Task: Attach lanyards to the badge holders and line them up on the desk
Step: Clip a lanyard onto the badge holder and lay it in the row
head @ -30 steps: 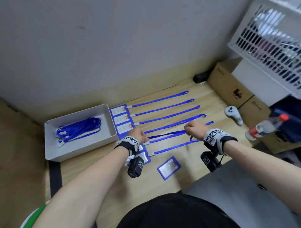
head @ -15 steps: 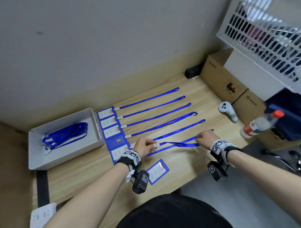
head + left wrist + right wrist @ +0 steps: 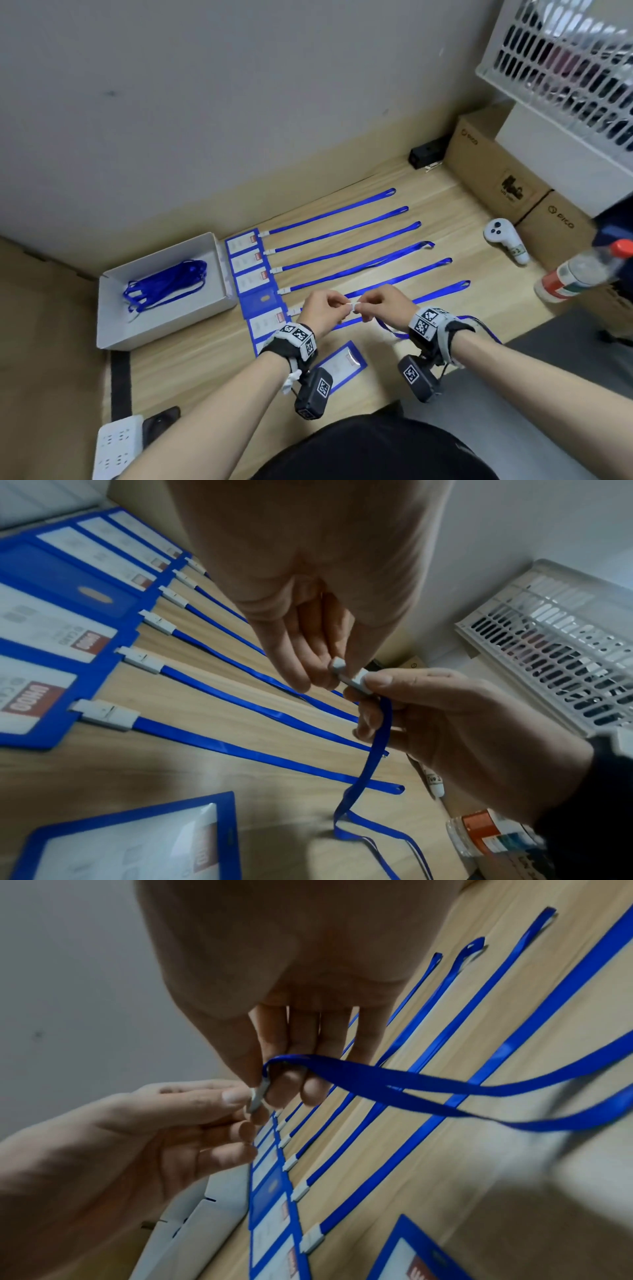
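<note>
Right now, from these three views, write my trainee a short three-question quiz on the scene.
1. True or false: the loose badge holder near the desk edge already has a lanyard clipped on.
2. What do the left hand and right hand pinch between them? A) white clasp of a blue lanyard B) bottle cap C) power strip
3. Fill in: the spare lanyards lie in a white ____.

Key: 1 false; 2 A; 3 box.
</note>
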`<action>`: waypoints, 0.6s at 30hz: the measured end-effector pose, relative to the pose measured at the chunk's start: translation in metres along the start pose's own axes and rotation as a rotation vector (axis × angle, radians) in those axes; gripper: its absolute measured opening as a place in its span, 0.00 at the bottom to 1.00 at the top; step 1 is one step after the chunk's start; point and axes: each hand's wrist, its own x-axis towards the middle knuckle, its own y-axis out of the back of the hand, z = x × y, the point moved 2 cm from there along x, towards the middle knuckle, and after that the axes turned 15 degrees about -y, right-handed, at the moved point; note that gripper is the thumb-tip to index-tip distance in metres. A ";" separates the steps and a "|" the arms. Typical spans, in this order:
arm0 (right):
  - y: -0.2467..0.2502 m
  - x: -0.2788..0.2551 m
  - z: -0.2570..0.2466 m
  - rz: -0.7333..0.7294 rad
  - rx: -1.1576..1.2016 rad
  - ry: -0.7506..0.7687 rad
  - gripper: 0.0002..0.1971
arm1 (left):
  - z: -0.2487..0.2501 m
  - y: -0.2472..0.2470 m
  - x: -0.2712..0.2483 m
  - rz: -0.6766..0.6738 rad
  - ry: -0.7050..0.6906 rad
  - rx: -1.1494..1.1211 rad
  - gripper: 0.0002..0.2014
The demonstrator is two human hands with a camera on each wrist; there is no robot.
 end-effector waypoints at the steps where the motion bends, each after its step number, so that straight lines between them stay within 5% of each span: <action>1: -0.002 -0.001 -0.001 0.009 0.026 0.009 0.14 | 0.001 0.001 -0.002 0.014 -0.009 0.029 0.03; 9: -0.010 -0.010 -0.003 0.063 0.108 0.065 0.08 | 0.014 -0.001 -0.014 0.077 -0.104 0.230 0.13; 18: -0.015 -0.001 0.035 0.037 0.002 -0.011 0.11 | -0.019 -0.018 -0.026 -0.019 0.015 -0.103 0.23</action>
